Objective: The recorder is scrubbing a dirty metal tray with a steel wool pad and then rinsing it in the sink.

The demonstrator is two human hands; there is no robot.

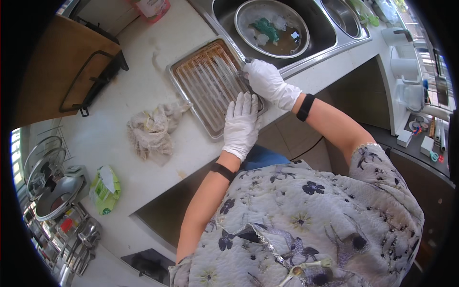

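Note:
A rectangular metal tray (211,84) with raised ridges and brown staining lies on the white countertop beside the sink. My left hand (242,123), in a white glove, rests flat with extended fingers on its near edge and holds nothing. On the tray's right rim, my right hand (265,80), also gloved, is closed around a small dark grey scrubber (244,73), mostly hidden by the fingers. A crumpled, soiled cloth (152,131) lies left of the tray, one end touching its edge. In the sink, a round steel basin (241,36) holds cloudy water and a green scouring pad (266,30).
The steel sink (326,39) borders the tray's upper right. A brown cabinet or appliance (68,61) with a black handle stands at left. Nearer are a green plastic packet (105,190), glass lids and a pan (61,197). Mugs (405,70) stand on the right shelf.

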